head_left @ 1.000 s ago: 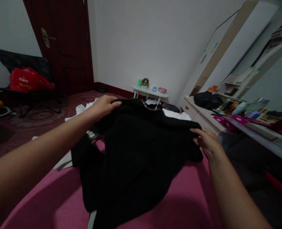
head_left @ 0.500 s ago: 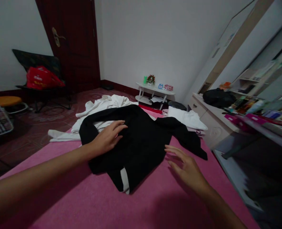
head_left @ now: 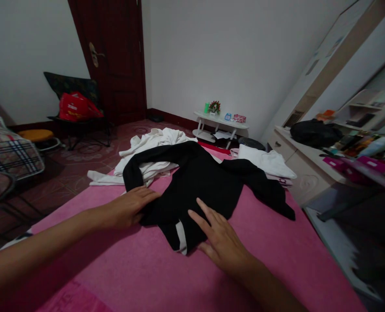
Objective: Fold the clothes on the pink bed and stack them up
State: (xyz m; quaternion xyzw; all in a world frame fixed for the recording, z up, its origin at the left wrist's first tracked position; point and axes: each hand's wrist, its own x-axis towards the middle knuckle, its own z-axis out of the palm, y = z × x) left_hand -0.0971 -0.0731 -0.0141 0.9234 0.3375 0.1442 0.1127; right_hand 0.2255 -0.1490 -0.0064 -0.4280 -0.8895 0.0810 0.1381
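Observation:
A black long-sleeved garment point(head_left: 208, 182) lies spread on a pink bed cover point(head_left: 277, 264), its sleeves reaching left and right. My left hand point(head_left: 129, 208) rests flat on the garment's near left edge, fingers stretched out. My right hand point(head_left: 220, 236) lies flat on its lower hem, fingers spread, beside a white strip point(head_left: 180, 232) at the hem. Neither hand holds anything.
White clothes point(head_left: 148, 151) lie bunched behind the black garment, and a folded white piece point(head_left: 265, 160) sits to its right. A cluttered dresser point(head_left: 309, 160) runs along the right. A small white table point(head_left: 220, 123), a dark door point(head_left: 117, 60) and a chair with a red bag point(head_left: 77, 106) stand beyond.
The black garment was held up a second ago, then laid down on the bed. Both hands let go and moved nearer, onto its lower edge.

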